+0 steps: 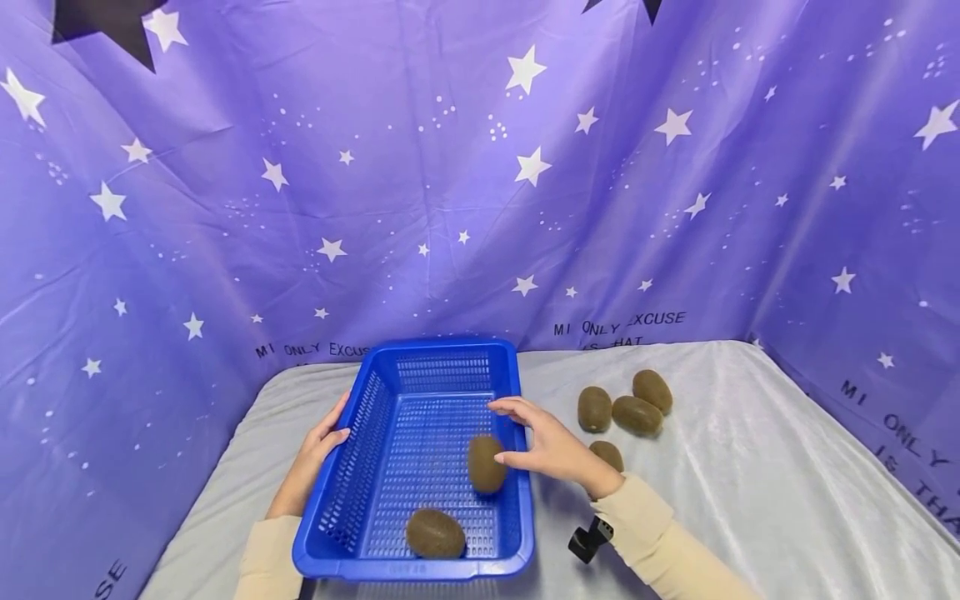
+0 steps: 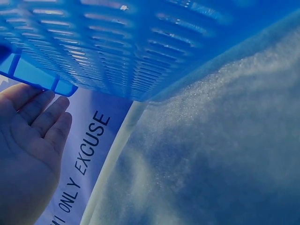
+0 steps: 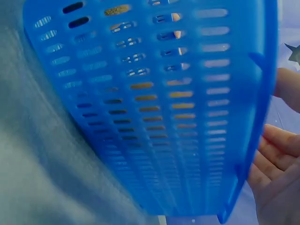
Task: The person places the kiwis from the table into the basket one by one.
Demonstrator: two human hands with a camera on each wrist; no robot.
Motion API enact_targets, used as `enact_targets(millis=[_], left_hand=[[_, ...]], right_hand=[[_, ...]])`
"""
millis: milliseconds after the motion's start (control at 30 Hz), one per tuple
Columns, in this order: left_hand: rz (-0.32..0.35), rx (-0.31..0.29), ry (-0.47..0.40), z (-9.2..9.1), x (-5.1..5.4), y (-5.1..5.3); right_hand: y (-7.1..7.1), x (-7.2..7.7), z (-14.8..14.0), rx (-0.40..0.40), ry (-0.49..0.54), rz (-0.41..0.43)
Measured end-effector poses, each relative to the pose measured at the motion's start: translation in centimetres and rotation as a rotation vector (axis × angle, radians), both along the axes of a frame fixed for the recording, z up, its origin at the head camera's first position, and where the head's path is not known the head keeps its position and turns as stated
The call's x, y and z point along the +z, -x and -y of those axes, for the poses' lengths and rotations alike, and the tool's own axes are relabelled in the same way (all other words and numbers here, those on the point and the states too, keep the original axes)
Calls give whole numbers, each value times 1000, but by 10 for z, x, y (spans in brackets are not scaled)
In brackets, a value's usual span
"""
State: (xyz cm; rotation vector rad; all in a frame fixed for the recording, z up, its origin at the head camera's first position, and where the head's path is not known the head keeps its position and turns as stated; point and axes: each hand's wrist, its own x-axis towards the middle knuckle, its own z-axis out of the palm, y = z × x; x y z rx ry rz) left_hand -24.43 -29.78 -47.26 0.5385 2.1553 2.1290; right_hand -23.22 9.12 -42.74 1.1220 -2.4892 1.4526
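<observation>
A blue plastic basket (image 1: 412, 569) with slotted walls stands on the cloth. Inside it lie one kiwi (image 1: 435, 534) near the front wall and another kiwi (image 1: 486, 465) by the right wall. My left hand (image 1: 310, 462) rests at the left rim, its thumb at the edge; in the left wrist view the hand (image 2: 30, 140) has fairly straight fingers just under the rim. Over the right rim reaches my right hand (image 1: 551, 446), thumb and fingers spread apart, the thumb tip at the right-hand kiwi. Whether it touches the fruit I cannot tell.
Several more kiwis lie on the cloth right of the basket, among them a flat-lying kiwi (image 1: 637, 416) and one kiwi (image 1: 606, 455) partly hidden by my right hand. A purple star-patterned curtain (image 1: 450, 208) closes off the back and sides of the pale cloth (image 1: 750, 467).
</observation>
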Motion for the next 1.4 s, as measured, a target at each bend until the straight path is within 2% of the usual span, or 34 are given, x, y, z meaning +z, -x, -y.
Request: enact_targets(millis=[133, 267, 400, 533, 833, 1100, 1233, 1400], left_hand=[[-12, -6, 5, 2, -1, -1], [-53, -7, 22, 2, -2, -1], [-52, 0, 19, 0, -1, 0], [-46, 1, 25, 1, 1, 0], [-58, 15, 33, -1, 0, 1], [-4, 2, 16, -1, 3, -1], [-10, -8, 19, -1, 5, -2], [-22, -31, -4, -2, 6, -5]], right_hand=[[-4, -2, -13, -10, 30, 5], [-7, -6, -34, -45, 43, -45], [-9, -13, -57, -78, 60, -83], [-11, -22, -76, -122, 59, -86], [-20, -34, -106, -212, -14, -47], [-26, -49, -119, -243, -78, 13], [-26, -57, -123, -261, -110, 58], [-25, -61, -125, -238, -78, 122]])
